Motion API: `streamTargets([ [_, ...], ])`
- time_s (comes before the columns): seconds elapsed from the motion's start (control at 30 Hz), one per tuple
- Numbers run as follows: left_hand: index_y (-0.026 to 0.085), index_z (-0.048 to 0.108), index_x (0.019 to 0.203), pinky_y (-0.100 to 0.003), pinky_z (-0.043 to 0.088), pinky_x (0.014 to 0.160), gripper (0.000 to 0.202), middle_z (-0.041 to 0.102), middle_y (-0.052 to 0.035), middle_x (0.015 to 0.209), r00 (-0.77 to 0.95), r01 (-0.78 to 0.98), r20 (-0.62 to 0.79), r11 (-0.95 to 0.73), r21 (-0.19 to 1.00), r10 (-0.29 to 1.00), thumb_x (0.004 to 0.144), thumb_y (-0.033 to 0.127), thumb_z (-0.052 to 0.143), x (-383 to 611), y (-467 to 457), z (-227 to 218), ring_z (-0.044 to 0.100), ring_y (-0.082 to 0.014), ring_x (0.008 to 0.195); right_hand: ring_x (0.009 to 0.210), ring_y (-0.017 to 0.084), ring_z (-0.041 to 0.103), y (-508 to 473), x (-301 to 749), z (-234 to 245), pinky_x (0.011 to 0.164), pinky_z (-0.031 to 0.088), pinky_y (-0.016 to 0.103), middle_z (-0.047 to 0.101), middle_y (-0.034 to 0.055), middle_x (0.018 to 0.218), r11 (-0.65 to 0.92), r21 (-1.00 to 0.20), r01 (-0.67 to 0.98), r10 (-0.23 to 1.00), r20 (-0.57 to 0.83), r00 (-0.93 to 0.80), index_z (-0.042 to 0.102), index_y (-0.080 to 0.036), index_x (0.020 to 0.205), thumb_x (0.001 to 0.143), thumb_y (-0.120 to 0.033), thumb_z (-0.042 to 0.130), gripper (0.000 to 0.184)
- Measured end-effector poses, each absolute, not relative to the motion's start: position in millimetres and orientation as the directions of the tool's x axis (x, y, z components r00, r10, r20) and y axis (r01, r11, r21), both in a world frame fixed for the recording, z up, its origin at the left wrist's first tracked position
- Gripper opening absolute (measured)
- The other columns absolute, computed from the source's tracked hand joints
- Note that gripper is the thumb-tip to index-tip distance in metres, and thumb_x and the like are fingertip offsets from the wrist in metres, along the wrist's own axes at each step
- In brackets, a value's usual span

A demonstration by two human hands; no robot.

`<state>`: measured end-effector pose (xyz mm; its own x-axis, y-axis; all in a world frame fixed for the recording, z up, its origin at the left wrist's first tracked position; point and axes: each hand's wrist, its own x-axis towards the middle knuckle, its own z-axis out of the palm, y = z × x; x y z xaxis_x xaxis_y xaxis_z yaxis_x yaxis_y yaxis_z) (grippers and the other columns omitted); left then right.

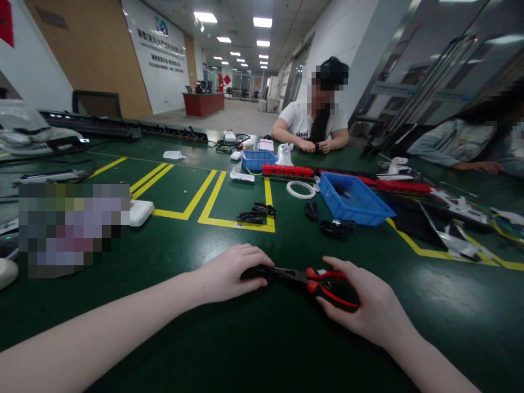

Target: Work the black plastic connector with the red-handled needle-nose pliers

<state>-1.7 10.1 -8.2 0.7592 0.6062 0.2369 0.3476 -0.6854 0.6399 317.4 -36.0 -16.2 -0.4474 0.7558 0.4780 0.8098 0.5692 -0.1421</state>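
My right hand [360,300] is wrapped round the red and black handles of long-nose pliers [311,281], whose jaws point left. In my left hand [239,273] is a small black part [256,272], gripped between thumb and fingers and mostly covered by them. The tips of the pliers meet this part at my left fingertips; I cannot tell whether the jaws are closed on it. Similar-looking black parts [250,216] lie on the table beyond my hands, and more black pieces [338,227] rest near the blue bin.
A blue bin [356,204] with a dark piece inside stands at the right, beside a white ring [301,189]. A smaller blue bin [258,160] sits farther back near red strips [289,170]. A white box [141,213] is at left. Two people sit across the green table [164,349].
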Motion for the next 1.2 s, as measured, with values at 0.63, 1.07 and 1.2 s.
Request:
streamTargets([
  [0.63, 0.019, 0.059, 0.126, -0.042, 0.050, 0.103, 0.034, 0.067, -0.0076, 0.126, 0.770, 0.342, 0.253, -0.714, 0.611, 0.585, 0.093, 0.013, 0.065, -1.9, 9.7, -9.4, 0.062, -0.0226, 0.117, 0.082, 0.024, 0.067, -35.2, 316.6, -5.8, 0.066, 0.053, 0.035, 0.068, 0.0127, 0.101, 0.628, 0.153, 0.763, 0.604, 0.522, -0.602, 0.059, -0.014, 0.123, 0.085, -0.039, 0.066, 0.046],
  [1.07, 0.021, 0.057, 0.131, -0.042, 0.051, 0.101, 0.041, 0.067, -0.0080, 0.128, 0.760, 0.370, 0.256, -0.721, 0.586, 0.598, 0.092, 0.012, 0.065, 0.6, 7.8, -10.2, 0.063, -0.0238, 0.118, 0.093, 0.026, 0.068, -31.9, 316.5, -8.3, 0.078, 0.056, 0.039, 0.070, 0.0132, 0.105, 0.664, 0.015, 0.748, 0.644, 0.497, -0.582, 0.057, -0.016, 0.119, 0.089, -0.038, 0.062, 0.038],
  [1.2, 0.020, 0.057, 0.131, -0.042, 0.052, 0.101, 0.041, 0.067, -0.0075, 0.127, 0.753, 0.379, 0.258, -0.720, 0.582, 0.605, 0.092, 0.012, 0.066, 0.5, 7.6, -9.9, 0.063, -0.0233, 0.117, 0.093, 0.027, 0.067, -30.9, 318.8, -12.6, 0.077, 0.056, 0.040, 0.070, 0.0129, 0.106, 0.659, -0.013, 0.752, 0.657, 0.496, -0.568, 0.057, -0.017, 0.121, 0.090, -0.040, 0.062, 0.039],
])
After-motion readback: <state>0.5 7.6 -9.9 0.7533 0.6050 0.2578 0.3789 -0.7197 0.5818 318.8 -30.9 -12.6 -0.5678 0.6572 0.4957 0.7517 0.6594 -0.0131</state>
